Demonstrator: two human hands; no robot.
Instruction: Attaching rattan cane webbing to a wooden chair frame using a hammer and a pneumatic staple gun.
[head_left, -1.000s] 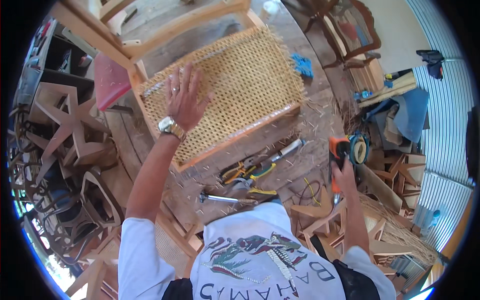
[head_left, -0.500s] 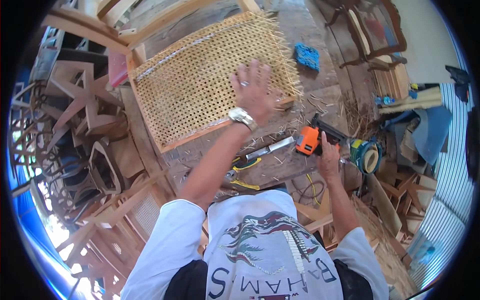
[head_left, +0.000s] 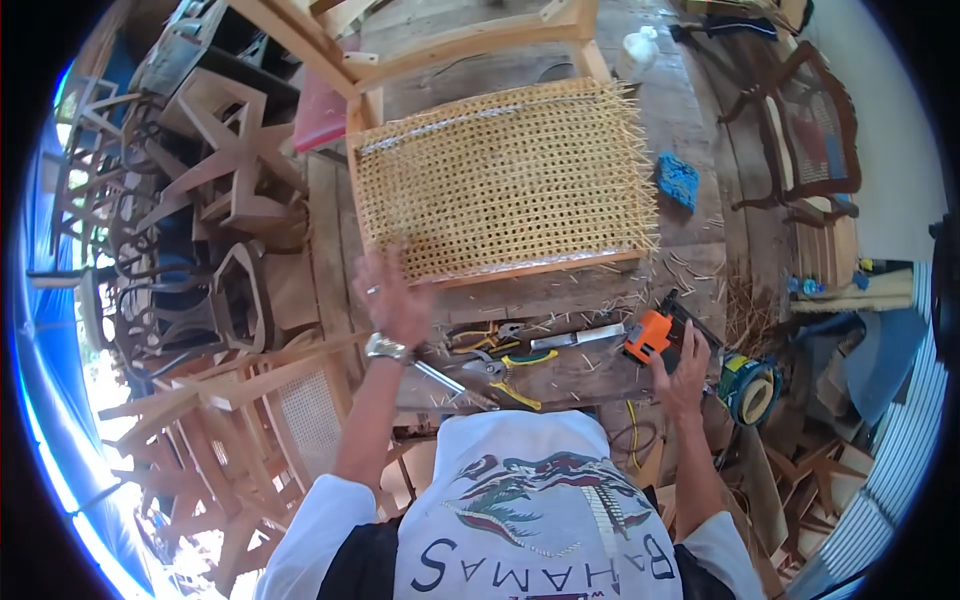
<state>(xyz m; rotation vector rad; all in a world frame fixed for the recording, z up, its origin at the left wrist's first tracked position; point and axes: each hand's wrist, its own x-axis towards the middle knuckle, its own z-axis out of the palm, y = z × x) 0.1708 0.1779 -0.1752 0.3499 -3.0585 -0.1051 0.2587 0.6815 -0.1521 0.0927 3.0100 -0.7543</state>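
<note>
A chair seat frame with woven cane [head_left: 500, 190] lies on the workbench, loose strand ends sticking out along its right edge. My left hand [head_left: 398, 305], with a ring and a watch, is somewhat blurred at the near left corner of the cane; its fingers are apart and hold nothing. Whether it touches the weave I cannot tell. At the right, my right hand [head_left: 684, 375] is closed round an orange and black staple gun [head_left: 648, 337] on the bench. Between the hands lie a chisel-like tool [head_left: 578, 337], yellow-handled pruning shears [head_left: 500, 370] and pliers [head_left: 480, 336].
A blue sponge-like block [head_left: 678, 181] and a white bottle [head_left: 638, 52] sit right of the cane. Cane scraps litter the bench [head_left: 700, 240]. A roll of green and blue tape [head_left: 750, 388] is beside my right hand. Wooden chair frames [head_left: 235, 150] crowd the left; a carved chair [head_left: 815, 125] stands far right.
My left hand has moved from the right part of the cane to its near left corner. My right hand's pointing finger has curled in around the staple gun. The whole view has shifted.
</note>
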